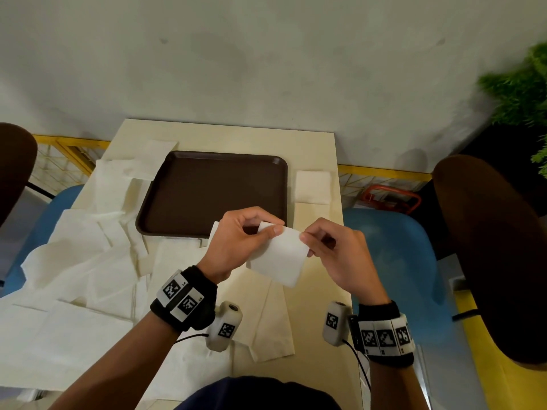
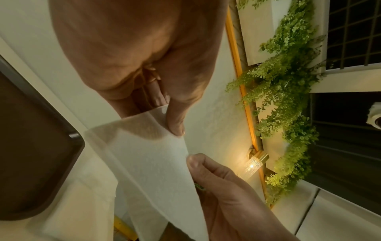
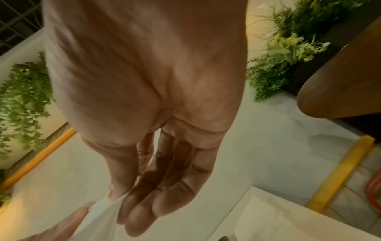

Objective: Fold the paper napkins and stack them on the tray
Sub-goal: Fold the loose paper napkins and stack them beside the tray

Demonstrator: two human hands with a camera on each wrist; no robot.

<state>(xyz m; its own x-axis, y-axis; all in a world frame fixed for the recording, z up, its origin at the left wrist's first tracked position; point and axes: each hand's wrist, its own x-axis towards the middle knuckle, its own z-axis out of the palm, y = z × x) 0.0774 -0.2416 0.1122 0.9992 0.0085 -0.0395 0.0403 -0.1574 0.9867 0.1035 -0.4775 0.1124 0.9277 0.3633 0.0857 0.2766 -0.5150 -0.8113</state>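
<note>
A white paper napkin (image 1: 281, 258) hangs in the air in front of the brown tray (image 1: 177, 190), folded to a small rectangle. My left hand (image 1: 236, 241) pinches its upper left corner between thumb and fingers. My right hand (image 1: 328, 247) pinches the upper right corner. In the left wrist view the napkin (image 2: 152, 159) drops from the left thumb, with the right hand (image 2: 218, 184) gripping its edge. The right wrist view shows my right hand (image 3: 132, 187) pinching the napkin's corner (image 3: 105, 210). Nothing lies in the tray.
Several unfolded white napkins (image 1: 83, 261) are heaped over the table's left side and front. A small folded napkin (image 1: 312, 187) lies on the table right of the tray. Blue chair (image 1: 393, 261) and brown chairs (image 1: 491, 247) flank the table; plants (image 1: 521, 90) stand at right.
</note>
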